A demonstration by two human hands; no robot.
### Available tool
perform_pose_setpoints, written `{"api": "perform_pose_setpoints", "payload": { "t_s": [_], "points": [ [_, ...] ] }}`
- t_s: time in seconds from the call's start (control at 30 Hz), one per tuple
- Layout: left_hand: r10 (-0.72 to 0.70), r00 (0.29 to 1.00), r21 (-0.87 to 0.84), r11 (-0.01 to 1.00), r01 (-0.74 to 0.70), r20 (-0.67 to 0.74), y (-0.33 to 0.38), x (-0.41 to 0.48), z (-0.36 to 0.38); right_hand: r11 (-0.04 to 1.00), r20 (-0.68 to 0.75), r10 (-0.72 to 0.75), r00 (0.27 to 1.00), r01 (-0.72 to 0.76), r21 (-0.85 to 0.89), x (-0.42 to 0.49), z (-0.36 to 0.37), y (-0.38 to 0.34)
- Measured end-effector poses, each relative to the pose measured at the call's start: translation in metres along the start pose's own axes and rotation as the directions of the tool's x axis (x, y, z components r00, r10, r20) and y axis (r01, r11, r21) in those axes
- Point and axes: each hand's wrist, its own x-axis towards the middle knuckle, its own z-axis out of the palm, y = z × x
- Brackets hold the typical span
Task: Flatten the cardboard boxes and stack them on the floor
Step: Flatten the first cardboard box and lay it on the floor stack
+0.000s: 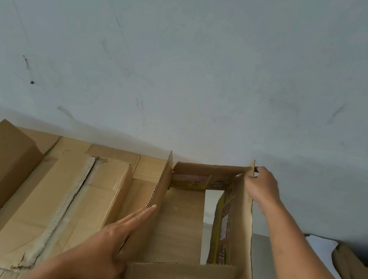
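An open brown cardboard box [179, 225] stands in front of me with its flaps up, and the floor shows through its bottom. My right hand [261, 186] pinches the far right corner of the box's right flap. Held flat with fingers extended, my left hand [109, 241] presses against the outside of the box's left flap. Printed yellow panels show on the box's inner walls.
Several flattened and closed cardboard boxes [53, 196] lie on the floor to the left, one with torn tape. A grey wall [189, 68] rises right behind them. More cardboard and white paper [346, 264] lie at the right edge.
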Motion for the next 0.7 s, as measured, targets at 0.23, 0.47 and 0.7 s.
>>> {"api": "perform_pose_setpoints", "payload": {
  "t_s": [0.23,0.47,0.7],
  "points": [
    [0.021,0.999,-0.592,0.806,0.004,0.036,0.011,-0.011,-0.024,0.980,-0.147,0.007,0.989,0.022,0.196,0.007,-0.037,-0.035],
    [-0.135,0.988,-0.510,0.847,0.152,0.070,0.044,0.037,-0.016,0.967,-0.141,-0.078,0.987,0.109,0.232,-0.017,-0.034,-0.084],
    [-0.069,0.996,-0.250,0.967,0.054,-0.052,0.095,0.067,-0.007,0.935,-0.124,-0.170,0.978,0.200,0.292,-0.036,-0.024,-0.117]
  ]
}}
